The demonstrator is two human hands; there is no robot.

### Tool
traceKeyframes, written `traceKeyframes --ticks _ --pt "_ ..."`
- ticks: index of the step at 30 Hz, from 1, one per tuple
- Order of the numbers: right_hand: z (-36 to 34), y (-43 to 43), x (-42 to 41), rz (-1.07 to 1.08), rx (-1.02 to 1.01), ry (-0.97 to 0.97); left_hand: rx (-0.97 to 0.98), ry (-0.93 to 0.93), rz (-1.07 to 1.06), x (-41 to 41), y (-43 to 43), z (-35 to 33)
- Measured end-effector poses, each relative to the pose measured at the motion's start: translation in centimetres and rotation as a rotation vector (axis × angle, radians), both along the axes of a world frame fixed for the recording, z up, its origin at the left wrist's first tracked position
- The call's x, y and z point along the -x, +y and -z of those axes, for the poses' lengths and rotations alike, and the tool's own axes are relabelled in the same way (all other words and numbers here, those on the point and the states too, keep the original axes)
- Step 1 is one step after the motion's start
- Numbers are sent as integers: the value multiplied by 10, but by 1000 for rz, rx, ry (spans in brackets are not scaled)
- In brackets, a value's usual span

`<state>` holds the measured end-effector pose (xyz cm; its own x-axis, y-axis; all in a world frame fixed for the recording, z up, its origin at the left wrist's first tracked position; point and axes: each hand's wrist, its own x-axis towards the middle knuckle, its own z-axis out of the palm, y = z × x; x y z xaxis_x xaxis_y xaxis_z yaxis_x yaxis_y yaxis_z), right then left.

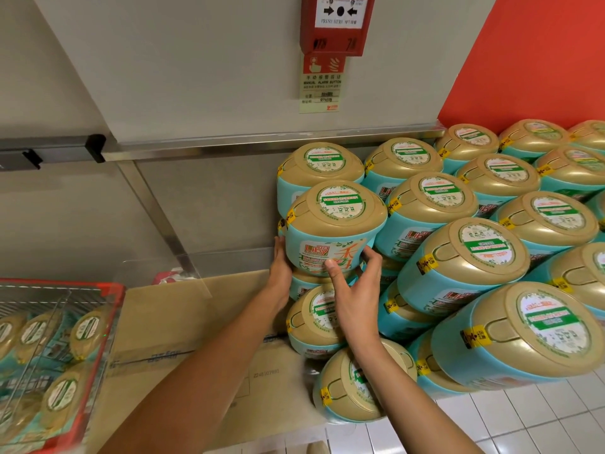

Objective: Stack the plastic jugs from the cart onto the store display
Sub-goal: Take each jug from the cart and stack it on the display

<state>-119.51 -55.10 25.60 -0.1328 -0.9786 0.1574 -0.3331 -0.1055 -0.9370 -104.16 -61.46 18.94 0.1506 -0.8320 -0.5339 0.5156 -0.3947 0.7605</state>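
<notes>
Glossy teal plastic jugs (330, 237) with satin gold lids, matt brown cardboard (183, 322).

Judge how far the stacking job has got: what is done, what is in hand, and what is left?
Done: many stacked jugs are already piled in tiers on the right. In hand: the left hand and right hand grip the held jug at the pile's left end, above lower jugs. Left: several cart jugs lie in the red cart.
</notes>
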Motion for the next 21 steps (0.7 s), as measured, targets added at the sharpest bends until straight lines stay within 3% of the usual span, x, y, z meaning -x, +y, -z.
traceKeyframes --ticks 12,21 --pt "1 3 8 -2 -26 10 49 41 13 -8 5 9" --pt "9 24 28 15 -43 57 -32 -157 -130 -8 51 18"
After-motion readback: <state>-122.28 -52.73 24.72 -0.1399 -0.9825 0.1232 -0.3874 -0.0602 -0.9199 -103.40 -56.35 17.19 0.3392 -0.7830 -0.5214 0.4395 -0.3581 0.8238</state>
